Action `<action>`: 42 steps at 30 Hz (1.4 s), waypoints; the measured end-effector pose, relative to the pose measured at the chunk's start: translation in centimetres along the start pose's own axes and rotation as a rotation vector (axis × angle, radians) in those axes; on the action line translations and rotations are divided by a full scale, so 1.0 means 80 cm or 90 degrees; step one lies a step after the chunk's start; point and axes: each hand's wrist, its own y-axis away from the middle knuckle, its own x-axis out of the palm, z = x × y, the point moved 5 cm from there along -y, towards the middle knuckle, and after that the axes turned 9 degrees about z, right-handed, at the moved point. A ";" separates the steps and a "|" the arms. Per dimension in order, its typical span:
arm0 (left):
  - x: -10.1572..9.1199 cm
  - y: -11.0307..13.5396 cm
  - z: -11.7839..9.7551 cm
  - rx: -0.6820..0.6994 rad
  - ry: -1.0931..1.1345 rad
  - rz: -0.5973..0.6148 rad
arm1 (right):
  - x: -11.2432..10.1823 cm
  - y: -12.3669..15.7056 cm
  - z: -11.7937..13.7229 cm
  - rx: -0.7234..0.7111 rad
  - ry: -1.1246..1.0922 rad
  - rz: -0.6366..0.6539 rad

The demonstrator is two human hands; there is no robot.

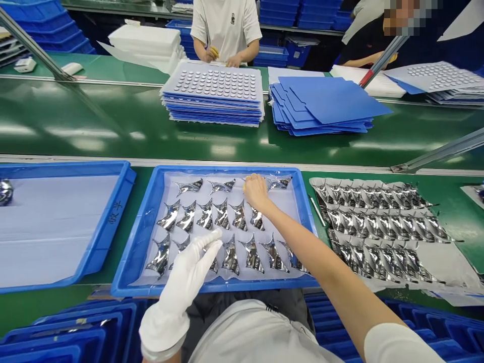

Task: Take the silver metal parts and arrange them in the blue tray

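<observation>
A blue tray (140, 229) lined with white sheet lies in front of me. Rows of shiny, mirror-like metal parts with pointed corners (205, 214) are laid out in it. My left hand (194, 259), in a white glove, hovers over the tray's front rows with fingers stretched out, covering some parts. My right hand (256, 192) is bare, with yellow on the fingertips. It reaches to the back row, fingers closed and pointing down, between two metal parts. Whatever lies under those fingertips is hidden by the hand.
More metal parts (381, 227) lie in rows on sheets at right, beside a pen-like tool (317, 210). Another blue tray (124, 189) stands left. Across the bench are stacked sheets with round pieces (215, 85), blue sheets (333, 98) and a person in a white shirt (227, 25).
</observation>
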 end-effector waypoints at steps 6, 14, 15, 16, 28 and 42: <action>0.008 -0.008 -0.023 0.112 -0.102 -0.075 | -0.037 0.100 0.011 -0.129 -0.149 0.072; 0.051 0.003 -0.041 0.059 0.095 0.055 | -0.046 0.221 0.025 -0.275 -0.610 0.222; 0.051 0.006 -0.039 0.035 0.127 0.038 | -0.050 0.229 0.021 -0.278 -0.615 0.185; 0.052 0.009 -0.037 0.018 0.154 0.022 | -0.054 0.237 0.019 -0.283 -0.615 0.161; 0.050 0.020 -0.044 0.004 0.148 -0.124 | -0.016 0.278 0.020 -0.234 -0.848 0.265; 0.077 0.028 -0.066 -0.033 0.106 0.120 | -0.002 0.276 0.018 -0.102 -1.139 0.311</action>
